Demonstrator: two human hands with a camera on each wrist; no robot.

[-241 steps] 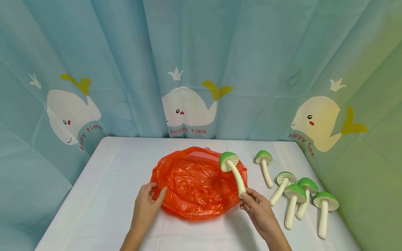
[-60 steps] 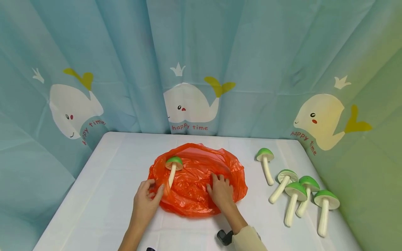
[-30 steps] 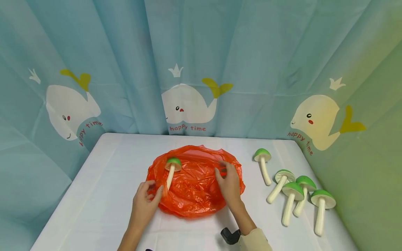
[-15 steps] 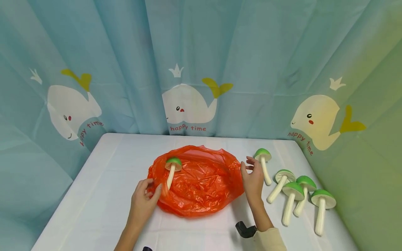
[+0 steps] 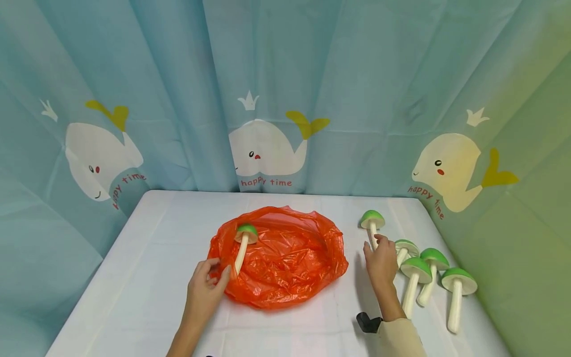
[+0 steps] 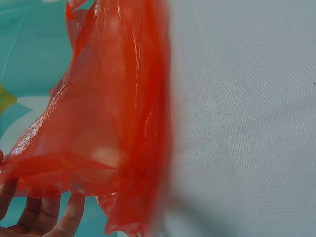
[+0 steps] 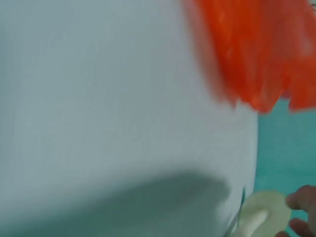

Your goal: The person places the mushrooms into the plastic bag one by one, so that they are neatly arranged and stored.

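Note:
A red plastic bag (image 5: 285, 277) lies spread with its mouth open in the head view. One green-capped toy mushroom (image 5: 245, 237) rests inside it, on the left. My left hand (image 5: 204, 292) grips the bag's left rim, thumb on the inner side; the left wrist view shows the fingers (image 6: 44, 215) at the bag's edge. To the right of the bag, my right hand (image 5: 382, 263) is over the stem of a lone mushroom (image 5: 371, 219), thumb and fingers apart. The right wrist view shows that mushroom's pale underside beside the fingertips, with nothing between them.
Several more green-capped mushrooms (image 5: 455, 302) lie grouped on the right side of the white table (image 5: 147, 277), one partly hidden by the right hand. A blue curtain (image 5: 370, 74) with whale prints hangs behind the table. A black device (image 5: 368, 323) sits by the right wrist.
The mushroom once held in the right hand now lies in the bag. My right hand has left the bag and moved right to the lone mushroom. The left hand stays at the rim.

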